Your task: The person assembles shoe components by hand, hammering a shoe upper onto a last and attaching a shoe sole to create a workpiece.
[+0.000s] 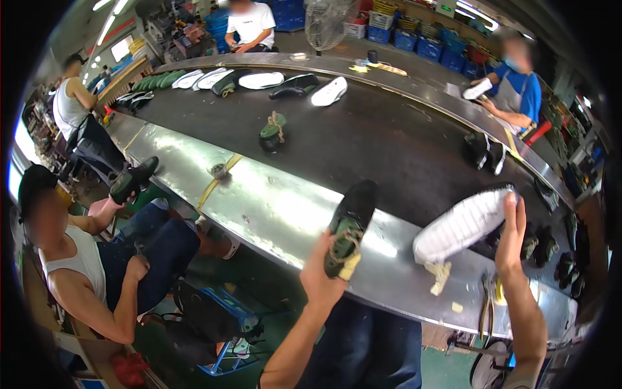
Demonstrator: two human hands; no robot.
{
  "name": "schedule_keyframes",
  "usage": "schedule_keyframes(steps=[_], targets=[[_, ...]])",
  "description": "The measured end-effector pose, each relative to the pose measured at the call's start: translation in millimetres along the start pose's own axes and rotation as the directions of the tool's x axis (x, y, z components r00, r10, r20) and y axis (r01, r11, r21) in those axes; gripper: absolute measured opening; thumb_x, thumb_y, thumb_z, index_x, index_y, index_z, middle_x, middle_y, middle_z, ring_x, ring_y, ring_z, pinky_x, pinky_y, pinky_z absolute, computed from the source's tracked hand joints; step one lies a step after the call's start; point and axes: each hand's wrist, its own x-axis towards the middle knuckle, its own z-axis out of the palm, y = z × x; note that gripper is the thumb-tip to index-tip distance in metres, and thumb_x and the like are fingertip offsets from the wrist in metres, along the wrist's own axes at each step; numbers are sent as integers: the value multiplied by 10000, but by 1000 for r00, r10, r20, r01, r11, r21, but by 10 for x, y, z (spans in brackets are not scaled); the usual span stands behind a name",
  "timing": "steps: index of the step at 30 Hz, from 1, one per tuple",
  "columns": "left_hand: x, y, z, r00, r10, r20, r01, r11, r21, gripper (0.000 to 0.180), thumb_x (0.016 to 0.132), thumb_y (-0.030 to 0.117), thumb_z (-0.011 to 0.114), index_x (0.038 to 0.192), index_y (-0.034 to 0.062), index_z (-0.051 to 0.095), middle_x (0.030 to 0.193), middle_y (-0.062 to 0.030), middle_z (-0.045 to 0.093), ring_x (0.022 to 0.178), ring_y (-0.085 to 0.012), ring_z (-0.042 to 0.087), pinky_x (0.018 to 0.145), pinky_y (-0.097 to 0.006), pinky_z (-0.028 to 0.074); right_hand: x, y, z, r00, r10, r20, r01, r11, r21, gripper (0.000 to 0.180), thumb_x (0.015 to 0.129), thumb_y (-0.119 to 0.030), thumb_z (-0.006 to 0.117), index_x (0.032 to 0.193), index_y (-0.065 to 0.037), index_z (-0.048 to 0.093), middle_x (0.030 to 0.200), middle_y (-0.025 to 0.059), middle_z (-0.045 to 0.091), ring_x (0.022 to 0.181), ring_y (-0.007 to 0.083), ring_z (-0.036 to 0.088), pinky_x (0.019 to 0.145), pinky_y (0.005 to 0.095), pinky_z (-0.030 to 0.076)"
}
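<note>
Over the steel table (272,207) edge by the black conveyor belt (363,136): right hand (512,236) clamped on a white-soled shoe (461,227), sole up, laces dangling. Left hand (319,275) gripped around a black-and-green shoe (348,227), toe pointing away. Shoes well apart.

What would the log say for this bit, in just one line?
left hand: holds green-and-black shoe | right hand: holds white-soled shoe | both above metal table edge | more shoes on dark belt
</note>
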Motion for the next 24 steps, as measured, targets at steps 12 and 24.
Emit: schedule_keyframes(steps=[12,24], targets=[[-2850,671,-459,305,-425,852,818,-341,-463,466,1170,451,483,1436,96,625,1337,-77,726,1251,-258,696,1079,-413,558,-3389,316,-286,797,200,570,-255,967,16,502,1134,-436,594,1257,33,726,1576,153,583,1438,296,549,1191,421,430],[-3187,762,-666,612,-493,618,739,635,-225,407,1037,72,665,1429,9,572,1311,-128,699,1183,-212,692,1031,-356,559,-4447,540,-424,587,609,534,-650,747,-137,743,1180,-589,364,1479,40,624,1403,207,688,1361,300,610,1165,382,443]])
